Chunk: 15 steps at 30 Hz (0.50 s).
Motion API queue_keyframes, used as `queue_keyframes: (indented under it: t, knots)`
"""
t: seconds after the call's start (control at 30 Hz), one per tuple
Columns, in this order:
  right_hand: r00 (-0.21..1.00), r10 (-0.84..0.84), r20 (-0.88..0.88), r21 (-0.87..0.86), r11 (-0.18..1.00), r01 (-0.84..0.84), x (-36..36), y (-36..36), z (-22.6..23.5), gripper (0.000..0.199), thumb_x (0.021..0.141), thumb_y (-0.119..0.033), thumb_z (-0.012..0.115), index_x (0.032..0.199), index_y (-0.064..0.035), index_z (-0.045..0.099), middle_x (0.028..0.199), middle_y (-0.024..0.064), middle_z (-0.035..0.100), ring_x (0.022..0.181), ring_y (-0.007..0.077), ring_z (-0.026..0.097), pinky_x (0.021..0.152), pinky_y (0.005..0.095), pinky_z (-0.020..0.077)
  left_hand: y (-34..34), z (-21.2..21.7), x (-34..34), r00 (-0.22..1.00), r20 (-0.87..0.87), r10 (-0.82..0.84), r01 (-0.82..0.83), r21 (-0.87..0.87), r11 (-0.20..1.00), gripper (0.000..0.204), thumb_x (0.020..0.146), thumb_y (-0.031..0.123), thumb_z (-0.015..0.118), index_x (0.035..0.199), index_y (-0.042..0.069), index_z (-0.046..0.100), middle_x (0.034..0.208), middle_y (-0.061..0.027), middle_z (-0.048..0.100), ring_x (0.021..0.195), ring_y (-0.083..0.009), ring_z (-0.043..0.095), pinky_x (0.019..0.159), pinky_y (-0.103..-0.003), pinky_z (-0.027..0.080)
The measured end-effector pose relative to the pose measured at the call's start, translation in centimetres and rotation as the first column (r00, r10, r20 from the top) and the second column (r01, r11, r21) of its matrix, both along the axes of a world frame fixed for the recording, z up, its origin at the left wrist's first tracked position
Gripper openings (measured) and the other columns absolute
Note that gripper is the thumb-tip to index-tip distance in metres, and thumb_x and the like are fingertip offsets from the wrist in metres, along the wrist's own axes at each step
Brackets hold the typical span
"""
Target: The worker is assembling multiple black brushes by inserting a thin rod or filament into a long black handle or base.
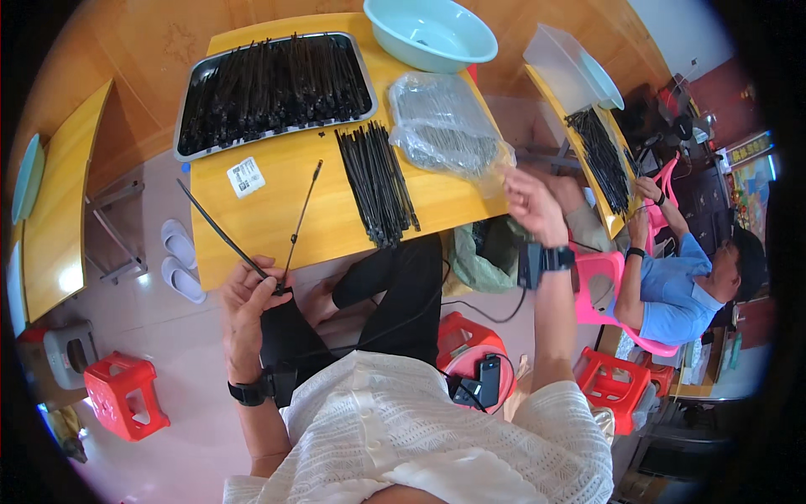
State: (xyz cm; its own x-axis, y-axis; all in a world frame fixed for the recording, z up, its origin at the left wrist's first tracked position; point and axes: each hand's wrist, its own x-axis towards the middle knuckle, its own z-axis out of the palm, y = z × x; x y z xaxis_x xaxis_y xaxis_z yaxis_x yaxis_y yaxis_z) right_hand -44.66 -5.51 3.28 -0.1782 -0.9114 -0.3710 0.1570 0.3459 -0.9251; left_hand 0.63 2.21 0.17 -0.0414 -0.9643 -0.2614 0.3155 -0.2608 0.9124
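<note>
My left hand (pixel 246 296) is closed around the lower ends of a black tapering rod (pixel 220 220) and a thinner dark rod (pixel 303 210) with small fittings along it. The two rods spread apart in a V above the table's near edge. My right hand (pixel 535 204) is at the table's right edge with its fingers curled, beside a clear plastic bag (pixel 437 113) of thin grey rods. What those fingers hold, if anything, is too small to make out. Between the hands lies a bundle of slim black rods (pixel 375 185), side by side on the yellow table (pixel 277 223).
Behind stand a metal tray (pixel 180 139) heaped with black rods and a pale blue basin (pixel 432 34). A white label (pixel 246 177) lies on the table. A green sack (pixel 480 262) is below its edge. At right, a seated co-worker (pixel 680 290) handles similar rods.
</note>
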Motion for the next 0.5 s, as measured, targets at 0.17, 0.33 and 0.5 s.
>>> queue_keyframes:
  t: [0.17, 0.33, 0.5]
  knots:
    - [0.979, 0.114, 0.171, 0.148, 0.979, -0.140, 2.6, 5.3, 1.5, 0.032, 0.085, -0.009, 0.055, 0.116, -0.0006, 0.052, 0.070, -0.0037, 0.043, 0.057, 0.0022, 0.038, 0.042, 0.0144, 0.0257, 0.6, 0.1, 0.1, 0.998, -0.066, 0.013, -0.012, 0.027, 1.000, 0.021, 0.082, 0.001, 0.055, 0.103, 0.000, 0.051, 0.090, -0.0095, 0.061, 0.082, -0.0218, 0.064, 0.068, -0.029, 0.055]
    - [0.993, 0.060, -0.101, 0.026, 0.998, -0.058, 6.0, 9.1, 3.2, 0.019, 0.087, -0.011, 0.053, 0.103, -0.0007, 0.057, 0.068, -0.0022, 0.048, 0.050, 0.0023, 0.036, 0.041, 0.0161, 0.0231, 0.4, 0.4, 0.0, 0.995, -0.093, -0.020, 0.020, 0.001, 1.000, 0.024, 0.079, -0.004, 0.056, 0.103, 0.001, 0.052, 0.089, -0.0082, 0.057, 0.081, -0.0211, 0.064, 0.073, -0.030, 0.054]
    - [0.995, 0.090, -0.053, -0.168, 0.981, -0.098, 8.3, 9.8, 2.4, 0.011, 0.087, -0.007, 0.054, 0.092, 0.0014, 0.057, 0.066, -0.0026, 0.045, 0.048, 0.0026, 0.032, 0.041, 0.0174, 0.0213, -0.5, 2.0, -1.8, 0.965, -0.228, -0.130, 0.127, -0.031, 0.991, 0.036, 0.081, -0.006, 0.056, 0.116, -0.001, 0.049, 0.091, -0.0118, 0.063, 0.082, -0.0195, 0.064, 0.073, -0.027, 0.054]
